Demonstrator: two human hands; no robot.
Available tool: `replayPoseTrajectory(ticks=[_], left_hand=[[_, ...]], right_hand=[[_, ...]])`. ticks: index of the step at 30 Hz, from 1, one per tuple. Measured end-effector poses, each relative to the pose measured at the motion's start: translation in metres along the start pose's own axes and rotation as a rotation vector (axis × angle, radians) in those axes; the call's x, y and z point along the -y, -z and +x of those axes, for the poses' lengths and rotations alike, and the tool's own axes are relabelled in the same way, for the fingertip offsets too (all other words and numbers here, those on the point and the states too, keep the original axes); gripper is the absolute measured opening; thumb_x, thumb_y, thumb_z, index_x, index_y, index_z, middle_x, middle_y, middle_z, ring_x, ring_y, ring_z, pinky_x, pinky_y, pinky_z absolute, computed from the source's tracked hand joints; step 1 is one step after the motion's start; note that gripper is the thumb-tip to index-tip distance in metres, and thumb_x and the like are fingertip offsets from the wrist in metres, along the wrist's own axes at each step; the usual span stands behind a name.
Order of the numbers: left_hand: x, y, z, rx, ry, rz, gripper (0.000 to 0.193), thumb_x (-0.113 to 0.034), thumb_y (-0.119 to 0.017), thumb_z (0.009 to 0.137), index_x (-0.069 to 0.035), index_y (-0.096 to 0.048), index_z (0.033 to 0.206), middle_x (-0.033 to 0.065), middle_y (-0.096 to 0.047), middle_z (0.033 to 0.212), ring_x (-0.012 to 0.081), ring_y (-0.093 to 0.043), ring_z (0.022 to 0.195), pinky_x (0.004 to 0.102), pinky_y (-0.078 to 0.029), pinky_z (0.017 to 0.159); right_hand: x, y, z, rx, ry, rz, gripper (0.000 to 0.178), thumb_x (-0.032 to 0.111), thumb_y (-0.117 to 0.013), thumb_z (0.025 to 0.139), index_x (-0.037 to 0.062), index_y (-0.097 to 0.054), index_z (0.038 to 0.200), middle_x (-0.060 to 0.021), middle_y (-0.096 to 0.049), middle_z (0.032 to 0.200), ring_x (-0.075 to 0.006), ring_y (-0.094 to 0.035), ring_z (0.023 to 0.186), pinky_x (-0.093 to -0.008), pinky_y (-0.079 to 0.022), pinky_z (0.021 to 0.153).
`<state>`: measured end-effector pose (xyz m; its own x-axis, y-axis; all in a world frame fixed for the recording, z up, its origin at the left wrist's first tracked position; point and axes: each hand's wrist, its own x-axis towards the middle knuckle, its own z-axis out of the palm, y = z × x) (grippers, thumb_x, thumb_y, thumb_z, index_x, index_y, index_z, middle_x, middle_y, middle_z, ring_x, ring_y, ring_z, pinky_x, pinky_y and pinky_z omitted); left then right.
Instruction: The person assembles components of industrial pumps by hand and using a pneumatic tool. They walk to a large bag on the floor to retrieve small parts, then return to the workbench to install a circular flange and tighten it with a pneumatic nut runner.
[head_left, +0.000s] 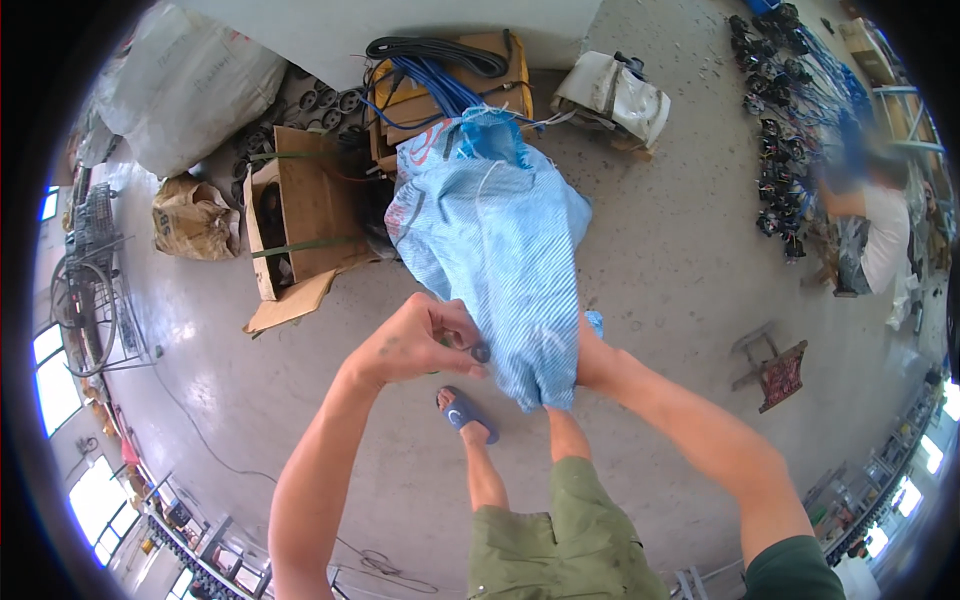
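A pale blue woven sack (490,230) hangs in front of me, creased and narrowing toward my legs. My right hand (597,357) grips its lower right side, the fingers mostly hidden behind the cloth. Beside the sack's left edge, my left hand (425,340) is closed in a pinch. Between its thumb and fingers shows a small dark round piece (480,352), too small to name, with a bit of green near it. Blue cables (440,88) lie just beyond the sack's far end, on a cardboard and yellow package.
An opened cardboard box (310,215), a brown paper bag (195,218) and a large white sack (190,90) stand to the left. A white package (612,100) lies far right of centre. At right are a small stool (775,372), black parts with cables (775,180) and a seated person (880,225).
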<state>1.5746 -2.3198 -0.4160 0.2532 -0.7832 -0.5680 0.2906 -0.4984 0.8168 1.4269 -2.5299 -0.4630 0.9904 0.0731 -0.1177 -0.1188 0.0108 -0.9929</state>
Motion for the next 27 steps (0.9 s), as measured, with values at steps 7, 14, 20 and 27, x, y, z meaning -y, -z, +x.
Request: replayPoseTrajectory(ticks=[7, 14, 20, 27], left_hand=[[-0.006, -0.018, -0.003, -0.155, -0.025, -0.008, 0.025, -0.005, -0.092, 0.069, 0.004, -0.074, 0.085, 0.0021, -0.062, 0.08, 0.013, -0.051, 0.08, 0.03, -0.041, 0.07], [-0.002, -0.009, -0.001, -0.132, 0.12, 0.085, 0.025, -0.006, -0.088, 0.069, 0.005, -0.075, 0.086, 0.0067, -0.071, 0.077, 0.0135, -0.063, 0.074, 0.0308, -0.05, 0.07], [-0.001, -0.012, 0.001, -0.215, 0.13, 0.092, 0.024, -0.007, -0.087, 0.068, 0.005, -0.078, 0.087, 0.0104, -0.074, 0.077, 0.0154, -0.066, 0.074, 0.0306, -0.052, 0.071], [-0.01, -0.036, -0.006, -0.488, -0.004, 0.364, 0.025, 0.001, -0.086, 0.067, -0.002, -0.081, 0.091, 0.0106, -0.07, 0.079, 0.0234, -0.064, 0.082, 0.0349, -0.053, 0.073]], right_hand=[[0.021, 0.004, 0.008, -0.086, -0.258, 0.493, 0.032, 0.009, -0.078, 0.09, 0.0042, -0.072, 0.121, -0.0088, -0.075, 0.117, -0.0186, -0.072, 0.102, -0.035, -0.06, 0.085], [0.029, 0.012, 0.021, 0.128, 0.292, -0.261, 0.032, 0.014, -0.08, 0.082, 0.0085, -0.073, 0.113, -0.0103, -0.074, 0.112, -0.0317, -0.072, 0.102, -0.0438, -0.061, 0.082], [0.008, 0.009, 0.025, 0.085, 0.524, -0.45, 0.029, 0.014, -0.076, 0.083, 0.0081, -0.072, 0.11, -0.0105, -0.073, 0.106, -0.0338, -0.07, 0.101, -0.0453, -0.06, 0.079], [-0.018, -0.004, 0.018, -0.019, 0.419, -0.468, 0.028, 0.009, -0.079, 0.076, 0.0074, -0.071, 0.103, -0.0136, -0.073, 0.1, -0.0392, -0.069, 0.094, -0.0483, -0.057, 0.075]])
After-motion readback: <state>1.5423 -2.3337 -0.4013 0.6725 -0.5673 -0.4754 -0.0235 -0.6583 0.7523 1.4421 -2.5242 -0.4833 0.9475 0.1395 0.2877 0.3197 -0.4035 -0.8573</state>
